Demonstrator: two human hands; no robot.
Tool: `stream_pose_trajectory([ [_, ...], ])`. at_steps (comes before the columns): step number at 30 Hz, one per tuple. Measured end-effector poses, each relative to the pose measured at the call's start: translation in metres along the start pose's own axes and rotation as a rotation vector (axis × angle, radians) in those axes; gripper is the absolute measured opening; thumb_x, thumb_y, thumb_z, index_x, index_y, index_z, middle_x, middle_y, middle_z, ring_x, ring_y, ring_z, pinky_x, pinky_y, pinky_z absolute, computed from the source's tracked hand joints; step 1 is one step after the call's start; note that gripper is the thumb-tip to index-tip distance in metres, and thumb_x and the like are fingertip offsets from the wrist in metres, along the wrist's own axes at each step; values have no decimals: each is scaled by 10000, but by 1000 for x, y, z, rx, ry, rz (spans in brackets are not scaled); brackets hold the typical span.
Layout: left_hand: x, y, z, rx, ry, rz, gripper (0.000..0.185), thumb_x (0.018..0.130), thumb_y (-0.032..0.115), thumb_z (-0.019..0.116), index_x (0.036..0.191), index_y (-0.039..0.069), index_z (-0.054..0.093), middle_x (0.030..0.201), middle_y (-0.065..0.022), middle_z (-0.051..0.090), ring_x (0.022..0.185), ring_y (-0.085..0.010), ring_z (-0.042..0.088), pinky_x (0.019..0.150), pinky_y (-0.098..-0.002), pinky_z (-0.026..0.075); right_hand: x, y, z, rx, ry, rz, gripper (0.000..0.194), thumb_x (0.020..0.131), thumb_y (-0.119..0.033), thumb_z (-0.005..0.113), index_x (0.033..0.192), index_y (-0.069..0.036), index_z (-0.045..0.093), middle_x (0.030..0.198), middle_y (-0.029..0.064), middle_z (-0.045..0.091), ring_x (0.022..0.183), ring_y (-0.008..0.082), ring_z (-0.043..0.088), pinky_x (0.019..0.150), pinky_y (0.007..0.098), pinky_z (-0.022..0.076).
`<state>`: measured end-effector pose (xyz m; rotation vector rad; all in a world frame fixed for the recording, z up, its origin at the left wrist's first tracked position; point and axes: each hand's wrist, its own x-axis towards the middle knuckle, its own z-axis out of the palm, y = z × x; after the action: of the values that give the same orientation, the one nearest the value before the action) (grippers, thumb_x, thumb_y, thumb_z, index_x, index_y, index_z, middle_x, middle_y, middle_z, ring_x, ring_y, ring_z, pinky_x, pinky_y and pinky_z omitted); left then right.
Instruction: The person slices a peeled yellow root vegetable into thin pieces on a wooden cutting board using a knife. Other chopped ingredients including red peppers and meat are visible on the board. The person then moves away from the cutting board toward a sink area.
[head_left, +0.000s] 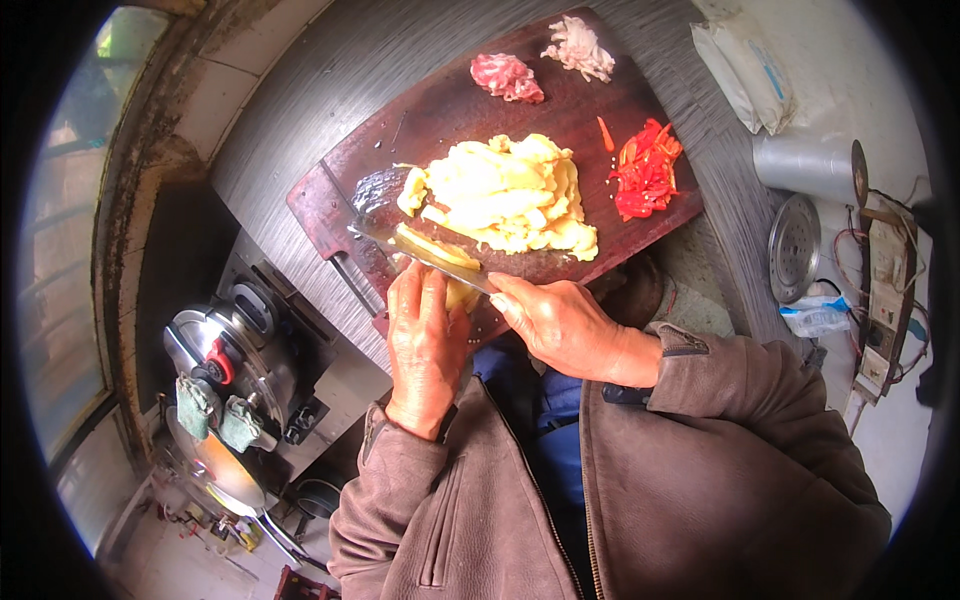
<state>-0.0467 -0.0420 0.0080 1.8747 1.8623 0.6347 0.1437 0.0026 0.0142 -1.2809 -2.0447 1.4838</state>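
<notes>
My right hand (570, 326) grips a kitchen knife (474, 279), its handle mostly hidden in my fist. The blade points to the upper left, just beyond the fingertips of my left hand (429, 330). Those fingers press a piece of yellow food (459, 295), perhaps cooked egg, against the wooden cutting board (540, 127). A cut yellow strip (439, 247) lies along the far side of the blade. Past it is a large heap of yellow pieces (510, 195), overexposed in the light. Sliced red peppers (646, 171) lie at the board's right.
Raw pink meat (507, 77) and a paler shredded heap (579, 49) sit at the board's far end. On the left stand a pressure cooker (225, 352) and a lidded wok (221, 469). A perforated metal disc (795, 247) and a wired socket strip (885, 300) are at right.
</notes>
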Motion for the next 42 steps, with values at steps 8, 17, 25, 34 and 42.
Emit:
stream_pose_trajectory([
  [8,-2,5,2,-17,34,-31,536,759,-67,751,1275,-6,619,1319,-216,606,1205,-411,600,1015,-445,506,-21,3,-9,-43,-18,18,291,1008,-112,615,1230,77,605,861,285,683,767,435,698,612,472,535],
  [17,-6,2,3,-8,65,17,474,780,-49,741,1235,11,621,1287,-215,611,1186,-418,605,1004,-453,515,-47,-5,-35,71,113,72,261,1033,-162,605,1169,58,635,846,284,681,790,437,702,614,452,546],
  [25,-4,3,-1,2,69,86,443,777,-58,704,1208,4,627,1192,-193,631,1080,-397,633,901,-443,548,-62,-28,-43,46,-100,93,343,1047,-128,574,1304,99,589,1099,278,715,979,385,736,808,388,584],
  [34,-3,1,0,-18,66,23,492,785,-30,723,1265,28,633,1279,-183,636,1157,-382,638,965,-426,537,-90,-34,-61,26,-139,175,353,1046,-113,572,1337,86,563,980,249,707,844,368,734,715,399,566],
  [42,-1,1,-1,-64,45,7,491,780,-38,718,1260,17,627,1277,-188,627,1142,-392,629,958,-440,530,-76,-27,-53,-12,-66,40,242,1015,-106,610,1197,48,567,810,226,661,696,410,669,569,461,508],
])
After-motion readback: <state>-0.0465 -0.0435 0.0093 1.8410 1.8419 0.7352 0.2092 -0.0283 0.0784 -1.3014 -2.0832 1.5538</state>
